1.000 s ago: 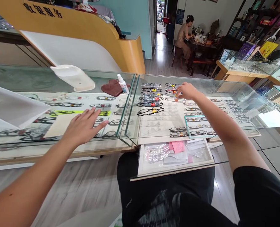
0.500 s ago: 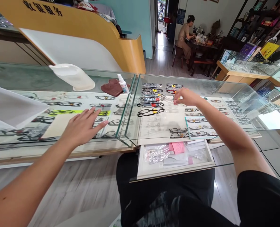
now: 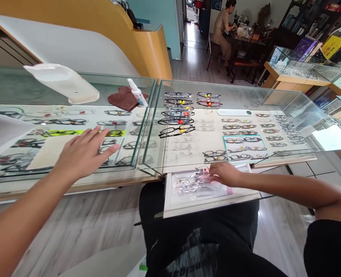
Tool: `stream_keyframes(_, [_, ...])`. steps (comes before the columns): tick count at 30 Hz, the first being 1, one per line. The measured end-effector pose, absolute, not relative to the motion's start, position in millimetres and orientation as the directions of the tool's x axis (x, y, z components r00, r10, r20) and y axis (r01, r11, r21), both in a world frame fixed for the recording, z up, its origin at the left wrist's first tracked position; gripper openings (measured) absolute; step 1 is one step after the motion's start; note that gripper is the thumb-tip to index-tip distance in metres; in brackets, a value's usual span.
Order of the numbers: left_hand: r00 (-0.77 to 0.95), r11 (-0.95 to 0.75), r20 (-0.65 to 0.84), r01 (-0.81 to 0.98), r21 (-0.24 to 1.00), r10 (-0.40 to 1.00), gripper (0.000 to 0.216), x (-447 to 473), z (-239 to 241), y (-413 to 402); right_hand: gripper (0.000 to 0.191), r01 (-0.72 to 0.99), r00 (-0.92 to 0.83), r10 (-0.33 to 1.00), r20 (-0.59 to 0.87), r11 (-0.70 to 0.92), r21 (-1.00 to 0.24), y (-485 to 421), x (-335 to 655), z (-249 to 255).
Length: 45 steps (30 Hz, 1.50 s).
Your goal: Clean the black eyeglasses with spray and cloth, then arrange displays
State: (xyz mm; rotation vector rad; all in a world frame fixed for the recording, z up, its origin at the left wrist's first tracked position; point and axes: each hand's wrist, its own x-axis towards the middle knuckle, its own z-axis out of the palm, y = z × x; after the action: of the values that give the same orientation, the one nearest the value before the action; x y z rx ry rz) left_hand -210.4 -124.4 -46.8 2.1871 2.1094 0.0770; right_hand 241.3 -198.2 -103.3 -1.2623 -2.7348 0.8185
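My left hand point(image 3: 82, 154) lies flat with fingers spread on the glass counter point(image 3: 147, 161) at left, holding nothing. My right hand point(image 3: 225, 174) is over the front of the right-hand counter, above the drawer, fingers pinched on a pair of glasses point(image 3: 202, 174) with a thin, see-through frame. Its outline blends with the clear plastic packets point(image 3: 186, 184) in the open drawer point(image 3: 170, 206). Farther back on the glass top, black-framed glasses point(image 3: 176, 131) stand in a column with several others. Beside them are two more pairs, one a red-framed pair point(image 3: 209, 103).
A brown cloth point(image 3: 121, 99), a white spray bottle point(image 3: 137, 93) and a white plastic holder point(image 3: 62, 82) rest on the left counter. Rows of glasses point(image 3: 243, 140) lie inside the case. A seated person point(image 3: 223, 29) is at a far table.
My right hand has come back from the second column toward my body, over the drawer, bringing the clear-framed glasses along. My left hand stays flat on the glass. The view has tilted down slightly.
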Motion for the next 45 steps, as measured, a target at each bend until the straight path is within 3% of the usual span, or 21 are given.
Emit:
stream_keyframes(4, [0.028,-0.023,-0.043,0.995,0.099,0.999,0.116,-210,-46,-124,0.030,0.755,-0.650,0.760,-0.024,0.641,-0.134,-152,257,-147])
stream_keyframes(9, [0.027,-0.023,-0.041,0.995,0.099,0.999,0.107,-212,-47,-124,0.035,0.833,-0.553,0.831,-0.055,0.552,-0.030,-88,273,-167])
stream_keyframes(18, [0.019,-0.015,-0.033,0.992,0.125,0.999,0.106,-211,-47,-126,0.030,0.849,-0.521,0.838,-0.162,0.528,0.001,-55,282,-185])
stream_keyframes(27, [0.004,0.000,-0.038,0.994,0.113,0.999,0.109,-209,-44,-127,0.026,0.879,-0.472,0.855,-0.213,0.474,-0.047,-41,280,-188])
stream_keyframes(35, [0.015,-0.011,-0.033,0.994,0.112,0.999,0.104,-210,-45,-126,0.032,0.890,-0.455,0.867,-0.202,0.441,-0.114,-45,282,-179])
stream_keyframes(45, [0.017,-0.013,-0.031,0.993,0.118,0.999,0.107,-213,-48,-125,0.026,0.891,-0.445,0.885,-0.139,0.421,-0.173,-42,285,-186])
